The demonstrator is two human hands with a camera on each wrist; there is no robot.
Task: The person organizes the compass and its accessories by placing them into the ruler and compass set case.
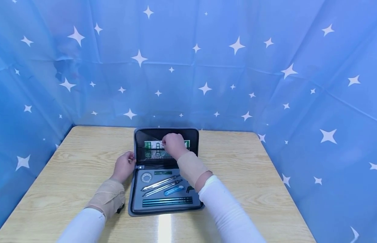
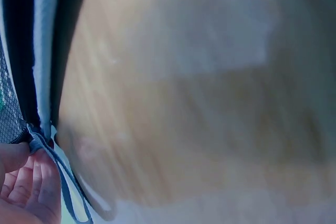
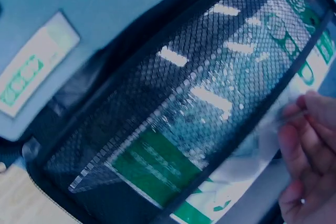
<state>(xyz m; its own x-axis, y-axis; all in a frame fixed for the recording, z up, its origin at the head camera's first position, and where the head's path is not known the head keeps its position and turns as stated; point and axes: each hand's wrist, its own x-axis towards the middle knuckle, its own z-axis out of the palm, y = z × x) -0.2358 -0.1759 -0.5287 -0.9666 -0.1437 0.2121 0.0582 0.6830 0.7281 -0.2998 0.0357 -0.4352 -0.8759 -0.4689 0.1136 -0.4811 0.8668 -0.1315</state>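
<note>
A zip-up drawing-set case (image 1: 131, 206) lies unfolded, its lid raised at the back. My left hand (image 1: 125, 166) pinches the fabric edge (image 2: 38, 139) at the lid's left side, beside a loop of strap. My right hand (image 1: 174, 145) is at the lid's mesh pocket (image 3: 131, 103), thumb and fingertips pinching the edge of a clear plastic piece (image 3: 269, 135). Behind the mesh shows a green-and-white printed insert (image 3: 152, 161), partly covered in the head view by the right hand. The piece's full shape is hidden.
The grey tray holds two silver compasses (image 1: 159, 183), a blue cutter knife (image 1: 174, 190), dark pencils (image 1: 167, 201), a round white dial (image 1: 146, 177) and a small green box (image 1: 163, 172). Under the case is a wooden table (image 1: 237, 175), with a starry blue curtain (image 1: 188, 67) behind.
</note>
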